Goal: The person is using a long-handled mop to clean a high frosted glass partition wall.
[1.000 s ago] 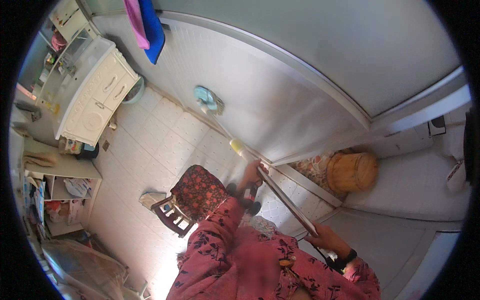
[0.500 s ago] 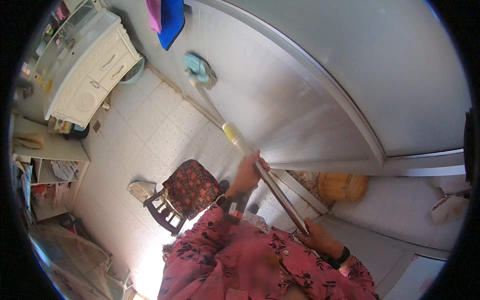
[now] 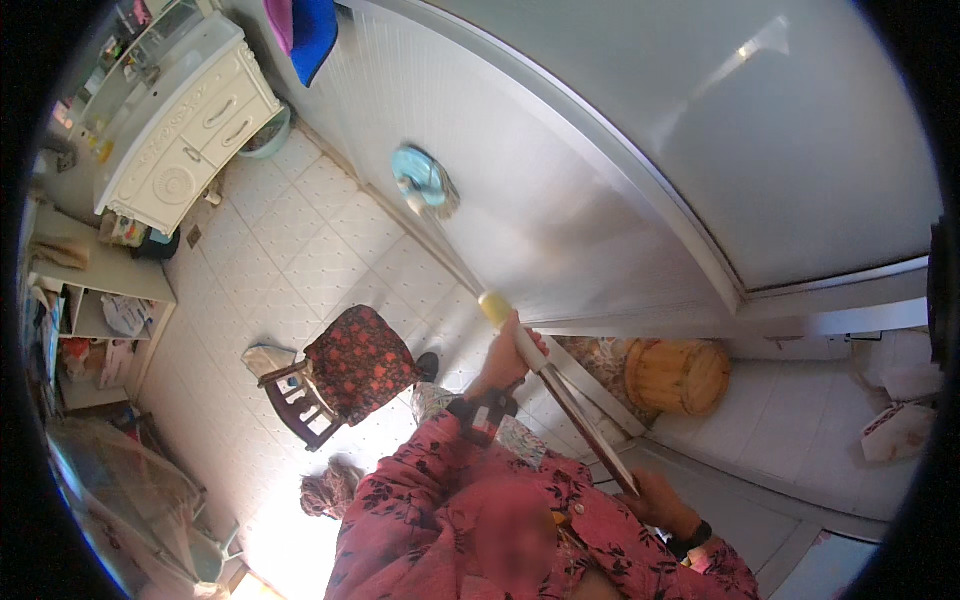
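Note:
A long-handled mop [image 3: 565,400] runs slantwise across the middle, with a yellow collar partway up its metal pole. Its round light-blue mop head [image 3: 420,175] lies against the pale wall panel below the frosted glass. My left hand [image 3: 507,355] is wrapped round the white grip section just below the collar. Lower down, my right hand [image 3: 660,502] grips the pole near its bottom end. Parts of the fingers on both hands are hidden by the handle.
A chair with a red-and-black patterned seat [image 3: 362,362] stands left of my left arm. A cream washbasin cabinet [image 3: 190,140] and open shelves [image 3: 110,290] line the left side. Beside my right arm is a wooden tub [image 3: 680,375]. Blue and pink cloths [image 3: 312,40] hang above.
The mop head has moved down and to the right along the panel. Both hands have come lower with the pole, and the view has shifted slightly.

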`<state>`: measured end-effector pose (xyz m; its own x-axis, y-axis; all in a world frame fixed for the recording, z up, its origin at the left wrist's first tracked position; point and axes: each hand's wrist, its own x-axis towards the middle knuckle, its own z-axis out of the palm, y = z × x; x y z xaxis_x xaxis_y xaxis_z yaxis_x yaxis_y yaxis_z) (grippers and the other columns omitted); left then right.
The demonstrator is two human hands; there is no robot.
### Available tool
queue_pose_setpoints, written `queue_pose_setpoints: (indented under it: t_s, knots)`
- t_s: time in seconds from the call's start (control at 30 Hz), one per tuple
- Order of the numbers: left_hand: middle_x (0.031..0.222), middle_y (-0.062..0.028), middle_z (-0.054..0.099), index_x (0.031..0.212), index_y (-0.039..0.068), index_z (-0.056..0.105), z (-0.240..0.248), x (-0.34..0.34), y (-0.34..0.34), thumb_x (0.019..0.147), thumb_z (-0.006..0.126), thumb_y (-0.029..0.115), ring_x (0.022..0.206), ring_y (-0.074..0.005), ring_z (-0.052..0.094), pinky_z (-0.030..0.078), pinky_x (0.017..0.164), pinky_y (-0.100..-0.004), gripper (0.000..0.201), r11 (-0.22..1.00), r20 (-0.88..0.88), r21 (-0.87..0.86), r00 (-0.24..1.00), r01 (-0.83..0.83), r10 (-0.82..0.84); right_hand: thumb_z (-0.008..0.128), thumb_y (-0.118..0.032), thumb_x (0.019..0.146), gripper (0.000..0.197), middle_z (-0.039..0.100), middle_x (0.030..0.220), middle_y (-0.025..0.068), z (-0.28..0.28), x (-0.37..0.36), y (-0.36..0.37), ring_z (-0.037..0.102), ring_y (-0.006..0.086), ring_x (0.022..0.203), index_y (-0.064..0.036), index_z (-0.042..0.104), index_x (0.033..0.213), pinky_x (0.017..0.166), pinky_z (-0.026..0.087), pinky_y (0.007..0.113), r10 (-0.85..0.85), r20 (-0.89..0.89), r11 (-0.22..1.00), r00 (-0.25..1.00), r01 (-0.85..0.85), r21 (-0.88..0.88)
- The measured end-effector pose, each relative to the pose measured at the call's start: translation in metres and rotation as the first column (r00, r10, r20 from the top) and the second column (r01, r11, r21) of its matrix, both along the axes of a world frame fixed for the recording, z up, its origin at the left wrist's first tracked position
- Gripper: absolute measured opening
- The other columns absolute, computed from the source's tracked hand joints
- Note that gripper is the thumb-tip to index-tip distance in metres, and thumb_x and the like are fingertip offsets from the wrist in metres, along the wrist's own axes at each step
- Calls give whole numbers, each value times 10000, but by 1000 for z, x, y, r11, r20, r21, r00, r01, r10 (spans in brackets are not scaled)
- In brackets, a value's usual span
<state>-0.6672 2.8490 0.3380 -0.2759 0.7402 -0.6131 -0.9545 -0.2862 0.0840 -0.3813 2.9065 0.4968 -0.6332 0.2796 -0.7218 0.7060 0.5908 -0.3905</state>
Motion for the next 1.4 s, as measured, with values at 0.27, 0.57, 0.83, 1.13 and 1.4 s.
queue_pose_setpoints:
  t_s: [0.27,0.57,0.83,1.13,1.4]
  knots:
    - [683,-74,465,805,30,443,45,29,8,839,384,445,641,-234,487,424,647,-373,421,995,-107,104,994,0,11,571,-317,736,364,545,680,187,-3,48,11,539,368,610,-29,456,926,529,416,417,-70,-71,997,995,72,32]
    - [632,-71,456,811,2,449,76,-69,16,806,373,533,568,-207,455,406,606,-351,536,974,-404,62,887,-219,225,565,-286,748,335,534,650,201,-21,-58,25,537,377,610,-22,432,905,526,404,425,-76,-367,997,927,83,4]
    - [697,-139,505,758,4,458,-10,-48,11,779,366,583,599,-259,497,440,604,-387,587,988,-149,-77,981,-137,124,554,-303,749,355,543,694,202,-44,-33,21,547,365,651,-36,432,948,547,404,424,-34,-198,996,980,18,-83]
    - [860,-112,511,1017,75,421,-25,-8,17,880,305,390,830,-232,514,461,683,-375,363,1000,-178,-18,984,2,-5,582,-264,733,313,533,692,182,13,64,29,521,330,615,-29,497,922,563,405,411,-68,-42,995,997,65,-77]
    - [809,-143,555,800,31,494,55,56,34,871,359,360,758,-247,542,442,739,-387,363,966,-589,132,801,223,-105,669,-265,656,351,534,602,158,-29,183,37,535,305,522,-22,512,855,489,417,379,-69,-200,968,977,114,222]
